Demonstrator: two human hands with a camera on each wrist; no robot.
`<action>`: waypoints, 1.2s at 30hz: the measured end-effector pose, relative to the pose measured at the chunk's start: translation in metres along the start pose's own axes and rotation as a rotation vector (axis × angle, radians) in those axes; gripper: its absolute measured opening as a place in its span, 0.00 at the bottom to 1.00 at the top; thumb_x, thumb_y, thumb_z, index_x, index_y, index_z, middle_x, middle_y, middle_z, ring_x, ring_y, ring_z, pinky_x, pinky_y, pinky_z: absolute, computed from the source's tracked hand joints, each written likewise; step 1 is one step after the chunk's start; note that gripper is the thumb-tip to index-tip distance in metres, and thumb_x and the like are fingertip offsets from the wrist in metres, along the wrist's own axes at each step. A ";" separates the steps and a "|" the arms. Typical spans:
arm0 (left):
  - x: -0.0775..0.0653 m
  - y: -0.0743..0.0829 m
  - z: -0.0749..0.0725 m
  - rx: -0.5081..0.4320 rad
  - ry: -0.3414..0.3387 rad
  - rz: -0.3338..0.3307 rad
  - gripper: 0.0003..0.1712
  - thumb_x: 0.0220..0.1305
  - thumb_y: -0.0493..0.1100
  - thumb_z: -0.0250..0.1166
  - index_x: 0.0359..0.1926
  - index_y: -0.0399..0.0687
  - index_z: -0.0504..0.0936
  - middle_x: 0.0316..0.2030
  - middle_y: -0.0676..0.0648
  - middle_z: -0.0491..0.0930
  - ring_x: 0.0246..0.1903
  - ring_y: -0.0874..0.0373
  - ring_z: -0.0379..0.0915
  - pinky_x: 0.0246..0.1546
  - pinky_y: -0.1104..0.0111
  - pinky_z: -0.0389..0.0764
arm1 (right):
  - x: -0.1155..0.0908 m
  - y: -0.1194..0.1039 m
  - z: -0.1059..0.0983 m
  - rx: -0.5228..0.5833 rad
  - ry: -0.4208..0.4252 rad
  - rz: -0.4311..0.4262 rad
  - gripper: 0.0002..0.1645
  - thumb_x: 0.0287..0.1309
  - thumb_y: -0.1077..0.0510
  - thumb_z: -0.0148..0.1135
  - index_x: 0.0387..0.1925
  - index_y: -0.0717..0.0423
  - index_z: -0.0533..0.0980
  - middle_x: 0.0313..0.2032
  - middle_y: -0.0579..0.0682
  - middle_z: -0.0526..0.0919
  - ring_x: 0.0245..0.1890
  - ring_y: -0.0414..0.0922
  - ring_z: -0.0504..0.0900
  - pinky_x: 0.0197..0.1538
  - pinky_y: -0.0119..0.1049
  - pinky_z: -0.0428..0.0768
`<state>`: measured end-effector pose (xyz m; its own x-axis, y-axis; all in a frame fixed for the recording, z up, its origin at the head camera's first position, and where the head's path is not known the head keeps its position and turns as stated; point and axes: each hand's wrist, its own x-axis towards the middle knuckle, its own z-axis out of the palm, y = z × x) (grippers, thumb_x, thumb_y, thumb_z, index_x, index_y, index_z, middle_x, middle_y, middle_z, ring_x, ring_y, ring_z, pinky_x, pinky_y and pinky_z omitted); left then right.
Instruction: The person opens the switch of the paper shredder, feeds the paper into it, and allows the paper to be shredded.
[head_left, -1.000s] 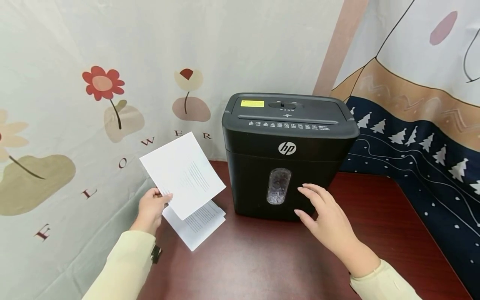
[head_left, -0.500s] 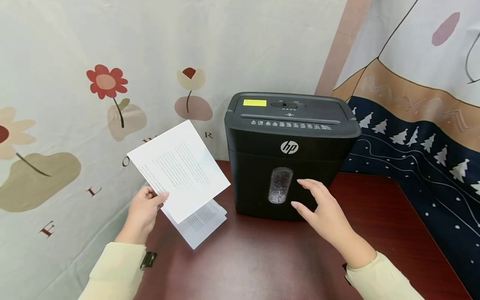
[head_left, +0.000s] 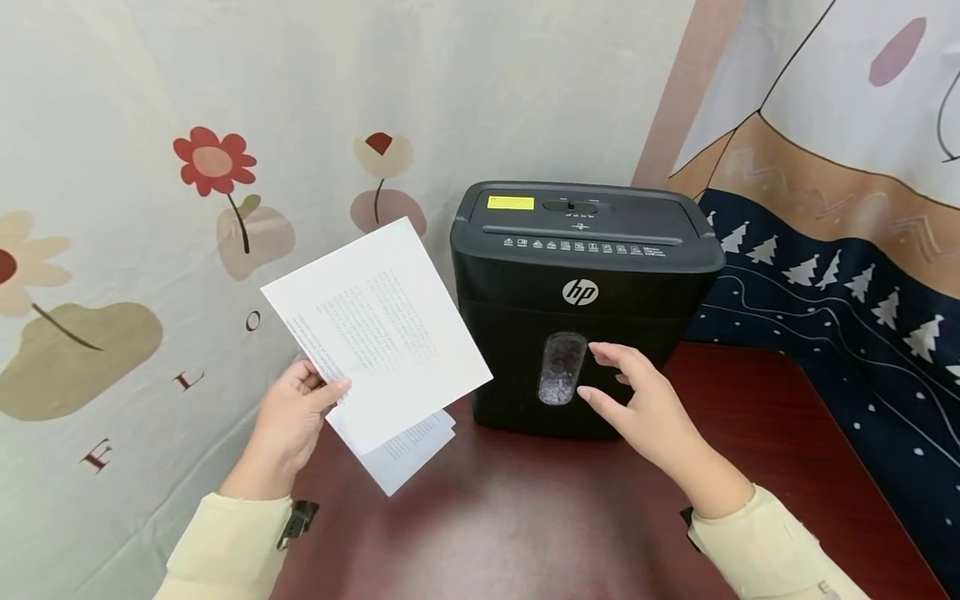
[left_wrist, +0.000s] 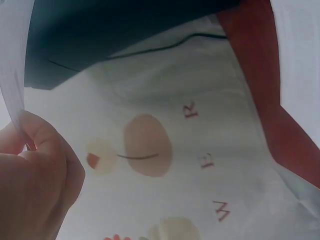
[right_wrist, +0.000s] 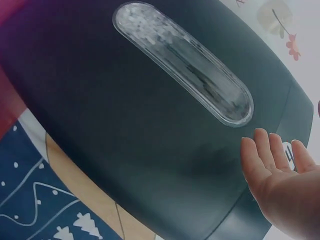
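Observation:
My left hand (head_left: 288, 417) pinches a printed sheet of paper (head_left: 375, 333) by its lower left edge, thumb on top. The sheet is tilted above the table, left of the black HP paper shredder (head_left: 510, 342). Beneath it lie other printed sheets (head_left: 408, 454), partly covered by the held one. In the left wrist view the left hand (left_wrist: 40, 175) grips the paper's edge (left_wrist: 15, 60). My right hand (head_left: 645, 400) hovers in front of the shredder's window (head_left: 562, 371), thumb and fingers apart and holding nothing. The right wrist view shows its fingers relaxed near the shredder's front.
The shredder stands on the dark red table (head_left: 525, 517) against a flower-printed curtain (head_left: 315, 100). White paper bits (right_wrist: 142, 22) show through its window. A navy cloth with white trees (head_left: 817, 275) borders the right side.
My left hand has tilted the printed sheet, which now sits higher and reaches further right, closer to the shredder. My right hand has shifted slightly up and left.

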<state>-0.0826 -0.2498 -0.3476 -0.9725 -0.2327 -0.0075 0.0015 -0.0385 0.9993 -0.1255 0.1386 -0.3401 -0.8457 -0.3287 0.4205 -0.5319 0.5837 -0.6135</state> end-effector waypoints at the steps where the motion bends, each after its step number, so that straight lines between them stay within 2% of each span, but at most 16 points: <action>1: -0.001 0.002 0.003 -0.002 -0.009 0.011 0.15 0.66 0.29 0.58 0.52 0.38 0.66 0.38 0.61 0.78 0.39 0.69 0.74 0.41 0.76 0.75 | 0.002 -0.001 -0.001 0.004 -0.005 0.001 0.33 0.56 0.62 0.69 0.62 0.61 0.69 0.57 0.57 0.74 0.57 0.52 0.74 0.56 0.53 0.74; 11: 0.001 0.017 0.035 -0.019 -0.101 0.074 0.17 0.64 0.26 0.58 0.53 0.32 0.66 0.39 0.58 0.79 0.41 0.66 0.77 0.42 0.76 0.77 | 0.017 -0.015 -0.019 0.044 -0.033 0.018 0.32 0.57 0.62 0.67 0.62 0.60 0.68 0.56 0.58 0.76 0.57 0.52 0.74 0.58 0.52 0.73; 22: 0.008 0.030 0.074 0.011 -0.202 0.089 0.18 0.63 0.26 0.59 0.53 0.29 0.67 0.40 0.50 0.76 0.39 0.61 0.76 0.40 0.74 0.78 | 0.034 -0.031 -0.040 0.087 -0.077 0.037 0.29 0.62 0.59 0.64 0.63 0.60 0.68 0.57 0.58 0.76 0.58 0.52 0.74 0.58 0.52 0.72; 27: 0.010 0.037 0.095 0.038 -0.260 0.102 0.18 0.62 0.25 0.60 0.52 0.27 0.69 0.42 0.46 0.77 0.39 0.61 0.77 0.41 0.73 0.77 | 0.042 -0.035 -0.049 0.140 -0.100 0.057 0.27 0.63 0.59 0.63 0.62 0.62 0.68 0.56 0.58 0.76 0.56 0.52 0.76 0.56 0.45 0.76; 30: 0.011 0.040 0.104 0.058 -0.286 0.104 0.17 0.61 0.25 0.59 0.51 0.28 0.70 0.44 0.44 0.78 0.40 0.60 0.77 0.42 0.73 0.77 | 0.046 -0.037 -0.054 0.154 -0.114 0.076 0.26 0.63 0.59 0.62 0.61 0.61 0.69 0.56 0.58 0.77 0.55 0.52 0.77 0.53 0.41 0.78; 36: 0.013 0.049 0.115 0.103 -0.318 0.107 0.14 0.61 0.26 0.61 0.48 0.30 0.72 0.43 0.46 0.79 0.39 0.59 0.76 0.43 0.72 0.76 | 0.054 -0.043 -0.065 0.144 -0.154 0.164 0.25 0.64 0.55 0.61 0.60 0.58 0.70 0.54 0.54 0.79 0.51 0.48 0.79 0.54 0.45 0.77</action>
<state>-0.1219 -0.1429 -0.2940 -0.9920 0.0848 0.0938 0.1000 0.0718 0.9924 -0.1459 0.1438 -0.2479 -0.9119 -0.3538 0.2079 -0.3787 0.5307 -0.7583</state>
